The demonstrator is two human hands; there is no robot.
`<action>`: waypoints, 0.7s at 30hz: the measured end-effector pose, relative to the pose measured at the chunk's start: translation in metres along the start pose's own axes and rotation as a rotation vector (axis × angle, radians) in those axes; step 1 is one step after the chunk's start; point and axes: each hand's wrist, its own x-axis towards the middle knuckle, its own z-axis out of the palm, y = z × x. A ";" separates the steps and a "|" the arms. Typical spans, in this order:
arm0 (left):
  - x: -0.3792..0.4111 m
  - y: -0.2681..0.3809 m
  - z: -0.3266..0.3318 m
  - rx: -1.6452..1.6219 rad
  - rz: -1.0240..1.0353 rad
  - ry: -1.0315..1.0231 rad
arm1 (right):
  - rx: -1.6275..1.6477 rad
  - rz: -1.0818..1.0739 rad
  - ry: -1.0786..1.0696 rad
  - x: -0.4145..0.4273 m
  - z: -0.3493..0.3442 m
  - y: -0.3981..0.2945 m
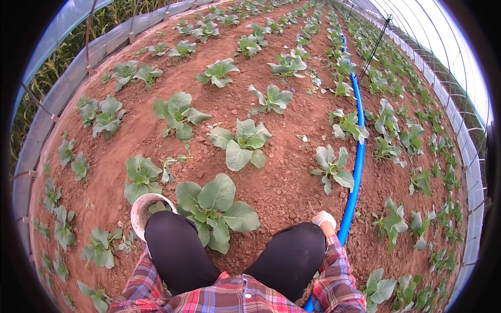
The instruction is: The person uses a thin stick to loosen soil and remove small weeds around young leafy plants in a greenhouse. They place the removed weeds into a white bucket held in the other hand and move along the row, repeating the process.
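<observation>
My right hand (325,219), in a white glove, is beside my right knee, just left of a blue hose (357,164). The knee hides part of its fingers, so I cannot make out whether it holds anything. A thin, pale stalk (312,208) shows by its fingertips. My left hand is out of view behind my left leg; only the plaid sleeve (145,277) shows. A white bucket (137,215) stands against the outside of my left knee, with green leaves (158,207) at its mouth. Between my knees grows a large, broad-leaved cabbage-type plant (213,213).
Rows of similar young plants (242,144) run away from me over reddish, cloddy soil (282,187). Nearest the hose is a smaller plant (332,168). Plastic greenhouse sheeting (39,129) borders the left side, and curved frame ribs rise on the right. A dark, thin stake (375,47) leans farther off.
</observation>
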 end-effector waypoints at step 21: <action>0.000 0.007 0.005 -0.023 0.024 -0.094 | -0.098 -0.040 0.068 0.003 -0.002 -0.016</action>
